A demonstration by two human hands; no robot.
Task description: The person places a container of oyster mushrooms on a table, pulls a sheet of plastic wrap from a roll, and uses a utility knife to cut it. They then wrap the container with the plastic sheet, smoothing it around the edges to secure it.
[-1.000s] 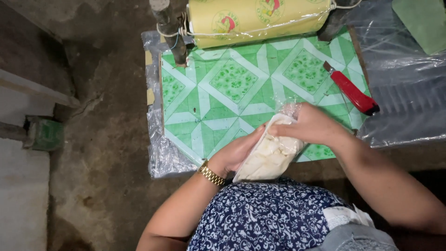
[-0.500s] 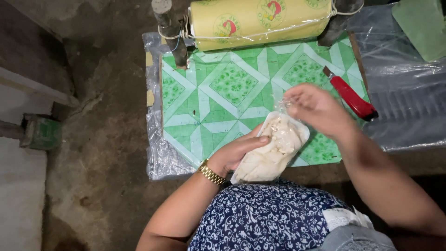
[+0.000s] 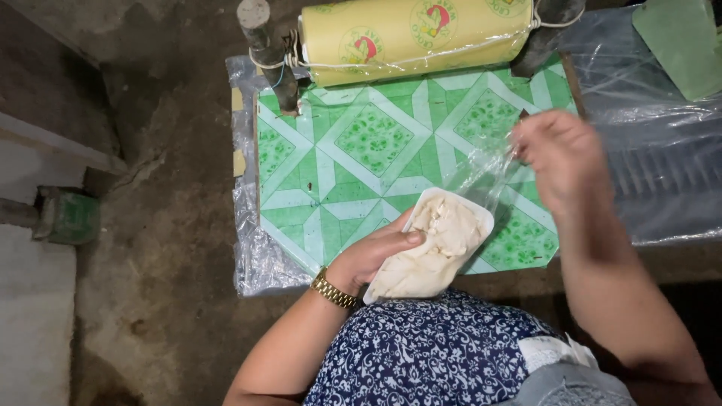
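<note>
White tray (image 3: pixel 444 244) of pale dough, left hand (image 3: pixel 376 256) gripping it, right hand (image 3: pixel 560 154) pinching clear film (image 3: pixel 489 169).

A green patterned tile board (image 3: pixel 361 150) lies over a dim, rough grey concrete floor (image 3: pixel 173 248).

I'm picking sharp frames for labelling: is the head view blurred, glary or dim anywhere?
Head view: the right hand is motion-blurred, the left hand and the white tray are sharp; glare streaks the clear film it pulls and the plastic sheet at right; the floor at left lies dim.
</note>
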